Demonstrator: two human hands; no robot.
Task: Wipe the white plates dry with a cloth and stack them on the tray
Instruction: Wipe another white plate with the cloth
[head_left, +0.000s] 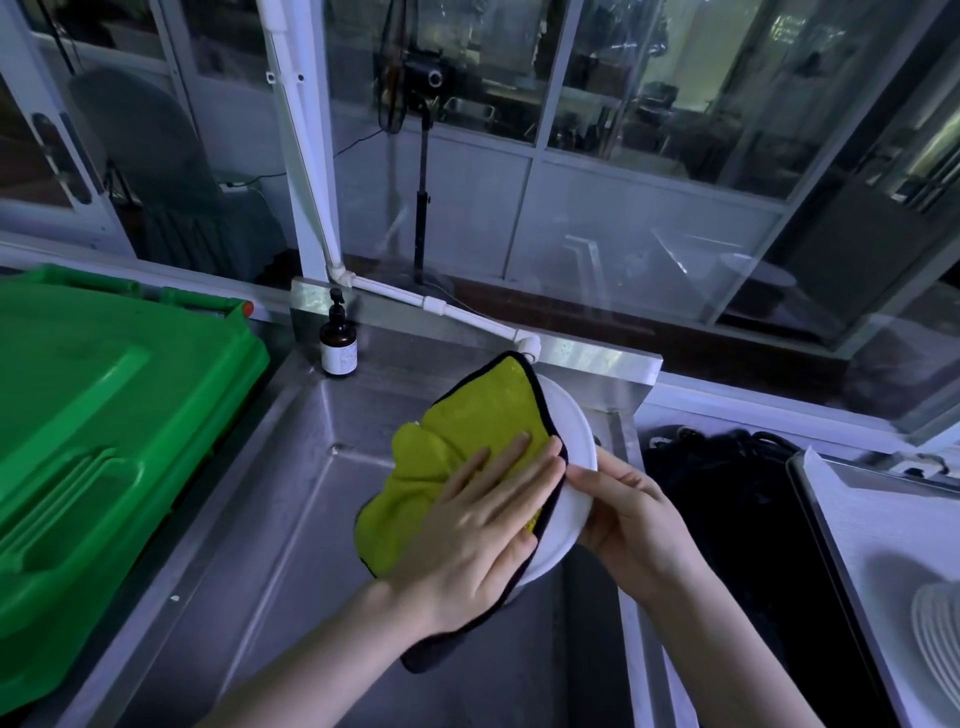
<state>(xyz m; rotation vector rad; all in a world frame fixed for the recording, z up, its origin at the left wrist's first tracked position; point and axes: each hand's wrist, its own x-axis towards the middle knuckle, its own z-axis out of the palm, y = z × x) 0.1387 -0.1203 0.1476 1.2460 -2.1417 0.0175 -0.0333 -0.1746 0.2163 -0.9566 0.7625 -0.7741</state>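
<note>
I see my left hand (483, 525) laid flat with fingers straight, pressing the yellow-green cloth (467, 421) against the face of a white plate (571, 452), which is tilted above the steel counter (260, 545). My right hand (634, 519) grips the plate's right rim, thumb on the front. At far right, the tray (893, 530) carries stacked plates (940, 639). A brown pump bottle (338, 343) stands behind.
</note>
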